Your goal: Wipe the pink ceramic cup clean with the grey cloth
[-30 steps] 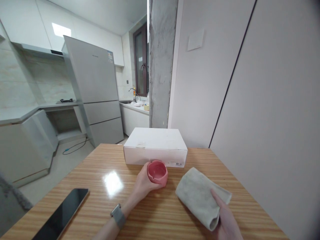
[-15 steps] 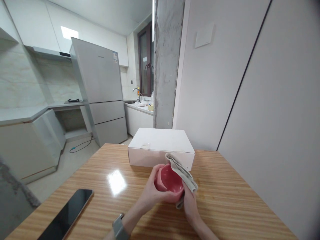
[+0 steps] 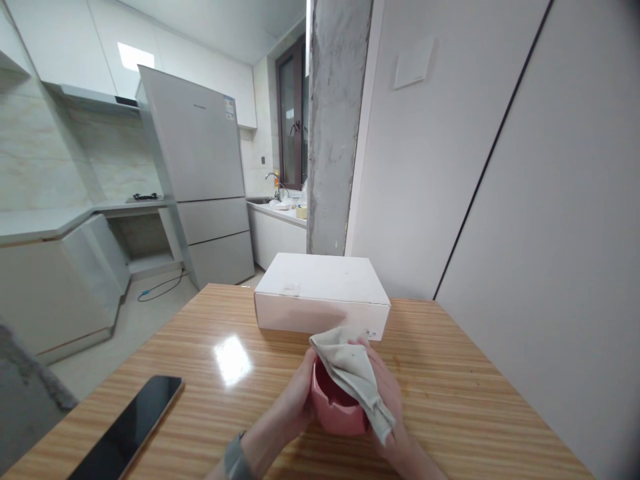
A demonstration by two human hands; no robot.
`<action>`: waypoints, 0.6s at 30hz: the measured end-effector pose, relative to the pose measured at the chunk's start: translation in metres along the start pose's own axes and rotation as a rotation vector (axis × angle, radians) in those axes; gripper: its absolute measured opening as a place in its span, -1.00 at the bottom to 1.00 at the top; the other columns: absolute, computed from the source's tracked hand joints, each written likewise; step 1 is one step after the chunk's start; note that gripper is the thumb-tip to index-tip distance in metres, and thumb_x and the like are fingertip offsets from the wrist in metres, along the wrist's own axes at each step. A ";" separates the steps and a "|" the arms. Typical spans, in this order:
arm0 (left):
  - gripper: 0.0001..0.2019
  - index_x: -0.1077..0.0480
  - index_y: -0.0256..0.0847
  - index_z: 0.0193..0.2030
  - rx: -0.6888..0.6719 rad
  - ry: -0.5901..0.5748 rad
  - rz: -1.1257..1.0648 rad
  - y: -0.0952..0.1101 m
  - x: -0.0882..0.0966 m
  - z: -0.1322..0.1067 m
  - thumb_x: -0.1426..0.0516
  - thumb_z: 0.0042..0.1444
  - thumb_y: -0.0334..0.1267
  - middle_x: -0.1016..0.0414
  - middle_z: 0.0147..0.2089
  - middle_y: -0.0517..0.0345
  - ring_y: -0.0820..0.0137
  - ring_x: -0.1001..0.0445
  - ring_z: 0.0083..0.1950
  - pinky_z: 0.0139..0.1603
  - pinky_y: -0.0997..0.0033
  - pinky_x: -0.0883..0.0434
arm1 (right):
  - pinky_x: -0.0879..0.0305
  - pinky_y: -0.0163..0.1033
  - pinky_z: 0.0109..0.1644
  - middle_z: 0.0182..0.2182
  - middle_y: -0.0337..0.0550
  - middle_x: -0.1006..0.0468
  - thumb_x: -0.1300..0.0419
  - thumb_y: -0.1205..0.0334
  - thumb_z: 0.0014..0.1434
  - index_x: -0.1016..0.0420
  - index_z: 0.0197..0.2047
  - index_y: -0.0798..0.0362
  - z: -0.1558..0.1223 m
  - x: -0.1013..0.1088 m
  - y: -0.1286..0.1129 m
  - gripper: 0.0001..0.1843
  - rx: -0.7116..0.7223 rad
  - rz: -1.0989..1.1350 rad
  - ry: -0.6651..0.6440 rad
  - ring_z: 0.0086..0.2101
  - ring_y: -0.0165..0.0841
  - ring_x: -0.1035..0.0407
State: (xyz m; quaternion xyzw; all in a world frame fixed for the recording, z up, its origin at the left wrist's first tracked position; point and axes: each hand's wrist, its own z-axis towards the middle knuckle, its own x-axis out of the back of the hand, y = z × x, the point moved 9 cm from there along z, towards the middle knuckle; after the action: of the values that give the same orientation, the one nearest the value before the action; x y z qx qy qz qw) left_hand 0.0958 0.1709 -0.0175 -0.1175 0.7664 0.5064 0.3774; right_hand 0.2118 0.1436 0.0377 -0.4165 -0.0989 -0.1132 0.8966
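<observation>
A pink ashtray (image 3: 340, 419) with a notched rim is held above the front of the wooden table. Around its left side my left hand (image 3: 299, 395) is closed, the fingers partly hidden behind it. My right hand (image 3: 386, 393) grips a folded light grey cloth (image 3: 350, 365) that lies over the ashtray's far right rim and covers part of its opening. Some right-hand fingertips show at the cloth's upper edge; the rest of that hand is against the right side.
A white box (image 3: 323, 293) sits on the wooden table (image 3: 450, 400) just beyond my hands. To the left lies a black phone (image 3: 127, 427). A pale wall stands at the right, with a grey fridge (image 3: 200, 147) and kitchen counters behind the table.
The ashtray has come lower and nearer, tilting so its outer front side shows. My right hand has brought the cloth from the right side across the rim and opening.
</observation>
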 end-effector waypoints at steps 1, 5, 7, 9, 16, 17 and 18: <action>-0.50 -0.49 -0.28 -0.05 -0.009 -0.003 0.010 0.002 -0.002 -0.001 -0.12 0.13 0.14 -0.61 -0.09 0.00 0.23 -0.50 0.04 0.10 0.33 -0.35 | -0.09 0.16 0.30 0.12 -0.01 -0.50 -0.15 0.06 0.13 -0.51 0.10 -0.01 -0.001 -0.004 -0.013 -0.52 0.131 -0.082 -0.082 0.17 0.00 -0.28; -0.44 -0.51 -0.32 -0.25 -0.133 0.068 0.220 0.017 -0.006 -0.004 -0.12 0.05 0.24 -0.59 -0.27 -0.02 0.20 -0.52 -0.13 -0.02 0.28 -0.39 | -0.23 0.14 0.21 0.03 0.09 -0.57 -0.15 0.20 0.07 -0.42 0.19 0.09 -0.010 -0.019 -0.044 -0.42 0.416 -0.300 -0.285 0.09 0.01 -0.37; -0.48 -0.50 -0.30 -0.31 -0.237 0.127 0.321 0.029 -0.004 -0.008 -0.13 0.04 0.23 -0.57 -0.30 0.01 0.21 -0.50 -0.17 -0.07 0.30 -0.39 | -0.24 0.13 0.21 0.01 0.11 -0.57 -0.12 0.20 0.08 -0.39 0.21 0.12 -0.010 -0.028 -0.047 -0.41 0.424 -0.367 -0.368 0.07 0.00 -0.40; -0.55 -0.49 -0.27 -0.30 -0.311 0.164 0.363 0.035 -0.001 -0.011 -0.16 0.05 0.16 -0.56 -0.27 0.06 0.24 -0.47 -0.14 -0.04 0.35 -0.36 | -0.22 0.13 0.23 0.02 0.15 -0.56 -0.09 0.19 0.10 -0.39 0.20 0.16 -0.007 -0.037 -0.048 -0.41 0.403 -0.434 -0.439 0.07 -0.01 -0.40; -0.69 -0.39 -0.21 -0.28 -0.365 0.132 0.364 0.034 0.003 -0.016 -0.23 0.04 0.01 -0.48 -0.33 0.18 0.38 -0.43 -0.25 -0.12 0.43 -0.34 | -0.12 0.10 0.31 0.15 0.23 -0.44 -0.07 0.21 0.13 -0.31 0.25 0.21 0.001 -0.041 -0.050 -0.39 0.336 -0.484 -0.519 0.16 -0.01 -0.31; -0.69 -0.39 -0.21 -0.31 -0.317 0.111 0.327 0.031 0.003 -0.015 -0.24 0.02 0.01 -0.48 -0.35 0.19 0.39 -0.44 -0.27 -0.13 0.43 -0.35 | -0.11 0.09 0.31 0.14 0.20 -0.45 -0.07 0.21 0.13 -0.31 0.24 0.19 0.001 -0.041 -0.051 -0.39 0.333 -0.475 -0.534 0.15 -0.03 -0.32; -0.67 -0.40 -0.22 -0.32 -0.270 0.091 0.299 0.029 0.002 -0.013 -0.24 0.02 0.03 -0.48 -0.37 0.18 0.38 -0.45 -0.26 -0.12 0.41 -0.36 | -0.12 0.08 0.31 0.12 0.18 -0.48 -0.07 0.21 0.11 -0.34 0.22 0.17 0.000 -0.042 -0.052 -0.40 0.333 -0.468 -0.553 0.13 -0.03 -0.34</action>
State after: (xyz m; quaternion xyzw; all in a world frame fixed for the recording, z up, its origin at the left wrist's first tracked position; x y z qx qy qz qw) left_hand 0.0722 0.1730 0.0041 -0.0748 0.7168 0.6490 0.2438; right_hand 0.1568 0.1163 0.0639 -0.2463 -0.4458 -0.1805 0.8414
